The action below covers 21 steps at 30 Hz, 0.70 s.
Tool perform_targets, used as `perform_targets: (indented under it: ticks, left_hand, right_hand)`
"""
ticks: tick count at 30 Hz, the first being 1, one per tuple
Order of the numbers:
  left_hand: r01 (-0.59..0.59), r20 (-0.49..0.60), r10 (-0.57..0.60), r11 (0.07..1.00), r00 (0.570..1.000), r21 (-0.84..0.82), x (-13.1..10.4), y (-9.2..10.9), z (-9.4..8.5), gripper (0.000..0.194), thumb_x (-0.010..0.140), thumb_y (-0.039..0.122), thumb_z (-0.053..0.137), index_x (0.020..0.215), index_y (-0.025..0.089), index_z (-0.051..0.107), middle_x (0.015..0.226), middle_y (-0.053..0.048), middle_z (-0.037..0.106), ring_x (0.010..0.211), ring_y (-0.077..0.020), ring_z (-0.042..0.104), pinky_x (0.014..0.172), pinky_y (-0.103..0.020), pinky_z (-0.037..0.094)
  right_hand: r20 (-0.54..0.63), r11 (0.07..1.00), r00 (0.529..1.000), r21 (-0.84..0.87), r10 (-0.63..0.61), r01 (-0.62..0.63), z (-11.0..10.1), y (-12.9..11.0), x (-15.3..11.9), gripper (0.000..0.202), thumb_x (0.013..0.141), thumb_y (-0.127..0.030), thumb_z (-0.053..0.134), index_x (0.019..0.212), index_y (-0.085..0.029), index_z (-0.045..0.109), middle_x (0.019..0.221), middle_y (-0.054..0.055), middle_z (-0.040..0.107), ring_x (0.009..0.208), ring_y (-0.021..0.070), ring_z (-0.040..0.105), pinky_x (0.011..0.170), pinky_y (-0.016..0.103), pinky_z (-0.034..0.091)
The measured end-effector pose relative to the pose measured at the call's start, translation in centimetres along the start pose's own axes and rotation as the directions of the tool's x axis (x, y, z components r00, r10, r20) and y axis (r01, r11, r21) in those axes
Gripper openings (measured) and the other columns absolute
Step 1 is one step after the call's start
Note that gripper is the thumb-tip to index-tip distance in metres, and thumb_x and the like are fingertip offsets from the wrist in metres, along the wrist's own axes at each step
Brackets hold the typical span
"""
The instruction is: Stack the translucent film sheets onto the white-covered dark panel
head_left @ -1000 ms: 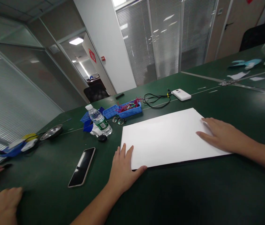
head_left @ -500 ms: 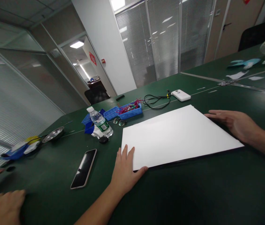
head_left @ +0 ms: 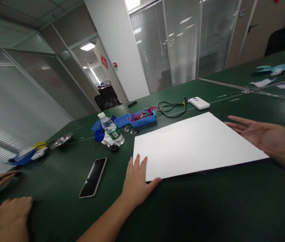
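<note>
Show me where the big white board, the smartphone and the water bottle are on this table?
white board (head_left: 195,144): head view, on the middle of its top face.
smartphone (head_left: 93,177): head view, on the middle of its dark screen.
water bottle (head_left: 112,130): head view, on its clear body just above the green label.

One head-worn camera looks forward and down, from close, across the green table (head_left: 208,208) toward glass partitions (head_left: 182,43).

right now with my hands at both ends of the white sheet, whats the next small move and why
Probably bring the right hand back to the right edge of the white sheet. It is open, palm up, just off that edge, while the left hand lies flat at the near left corner, thumb along the near edge. One hand alone steadies the sheet on the green table.
</note>
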<state>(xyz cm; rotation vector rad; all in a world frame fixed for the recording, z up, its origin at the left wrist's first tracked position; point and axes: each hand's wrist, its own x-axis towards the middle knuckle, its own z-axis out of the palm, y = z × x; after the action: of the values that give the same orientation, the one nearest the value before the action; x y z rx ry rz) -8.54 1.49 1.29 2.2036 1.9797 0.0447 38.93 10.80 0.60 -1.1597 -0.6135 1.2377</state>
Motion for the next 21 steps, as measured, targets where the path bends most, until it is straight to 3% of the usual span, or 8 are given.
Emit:
perform_targets:
  ticks: [4,9,13,16,21]
  left_hand:
    - [0.011,0.018,-0.011,1.000,1.000,0.006,-0.1,0.2,-0.2,0.110,0.098,0.084,0.066,0.181,0.014,0.046,0.193,-0.020,0.022,0.179,-0.0546,0.013,0.143,-0.071,0.024]
    - [0.012,0.049,-0.013,1.000,0.999,0.023,-0.2,0.3,-0.4,0.111,0.101,0.086,0.061,0.183,0.014,0.042,0.194,-0.019,0.016,0.180,-0.0530,0.009,0.145,-0.068,0.019]
    - [0.026,0.063,-0.027,0.999,0.998,0.023,-0.3,0.4,-0.7,0.111,0.101,0.086,0.061,0.183,0.015,0.041,0.195,-0.018,0.015,0.180,-0.0519,0.008,0.145,-0.065,0.018]
    - [0.031,0.070,-0.031,0.999,0.997,0.011,-0.2,0.5,-0.9,0.111,0.100,0.085,0.062,0.184,0.015,0.040,0.195,-0.017,0.015,0.180,-0.0512,0.007,0.146,-0.065,0.017]
    - [0.032,0.078,-0.032,0.999,0.996,-0.005,-0.2,0.5,-1.0,0.111,0.100,0.086,0.061,0.184,0.016,0.040,0.195,-0.016,0.015,0.181,-0.0505,0.007,0.146,-0.064,0.018]
  right_hand:
    - [0.008,0.999,1.000,0.020,0.025,-0.025,0.0,0.1,0.2,0.069,0.078,-0.033,0.062,0.146,-0.026,0.074,0.161,0.018,0.070,0.150,0.0362,0.067,0.114,0.046,0.066]
    - [-0.005,0.999,0.999,0.006,0.042,-0.042,-0.3,0.3,0.8,0.077,0.063,-0.021,0.064,0.138,-0.029,0.076,0.168,0.009,0.066,0.148,0.0301,0.070,0.091,0.033,0.073]
    - [0.000,0.993,0.994,-0.027,0.111,-0.111,-0.3,-0.1,1.0,0.087,0.057,-0.016,0.064,0.143,-0.027,0.074,0.160,0.013,0.072,0.132,0.0325,0.079,0.086,0.038,0.075]
    - [0.024,0.986,0.987,-0.067,0.158,-0.156,-0.2,-0.5,0.8,0.085,0.065,-0.014,0.064,0.149,-0.026,0.072,0.146,0.017,0.078,0.112,0.0346,0.084,0.078,0.044,0.076]
    - [0.004,0.971,0.986,-0.173,0.170,-0.166,-0.6,-0.6,1.2,0.060,0.083,-0.020,0.068,0.142,-0.027,0.078,0.124,0.015,0.086,0.082,0.0323,0.083,0.055,0.040,0.070]
